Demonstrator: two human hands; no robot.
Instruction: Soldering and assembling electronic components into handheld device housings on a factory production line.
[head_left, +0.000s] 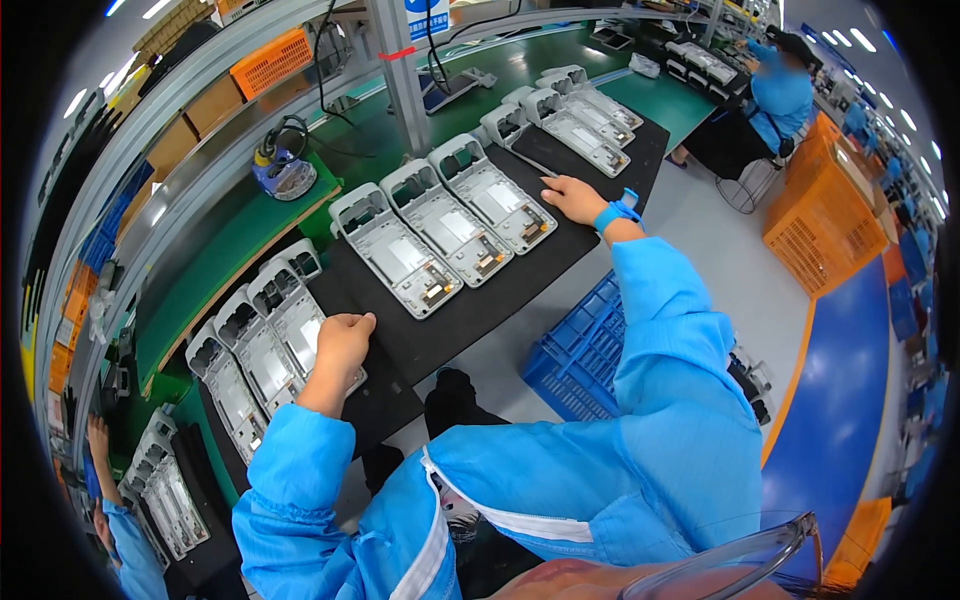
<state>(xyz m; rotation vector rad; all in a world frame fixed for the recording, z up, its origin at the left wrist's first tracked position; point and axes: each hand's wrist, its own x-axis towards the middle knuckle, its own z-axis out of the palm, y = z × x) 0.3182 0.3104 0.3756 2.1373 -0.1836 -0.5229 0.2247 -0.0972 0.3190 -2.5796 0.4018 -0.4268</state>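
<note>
Grey plastic device housings, open-faced with a looped frame at the far end, lie in rows on black mats. My right hand (578, 200), wearing a blue wrist strap (620, 208), pinches the near end of a housing (507, 125) that is tipped on its edge. My left hand (343, 347) is closed at the near end of the left group, by a housing (280, 292); its fingertips are partly hidden. Between my hands, three housings (440, 225) lie side by side, showing pale inner plates and orange-brown flat connectors.
More housings (582, 128) lie at the far right. A blue crate (580, 350) stands on the floor below the mat. Behind the mats are a metal post (398, 75) and a blue container (287, 178). Other people work at the far right (780, 95) and lower left (130, 545).
</note>
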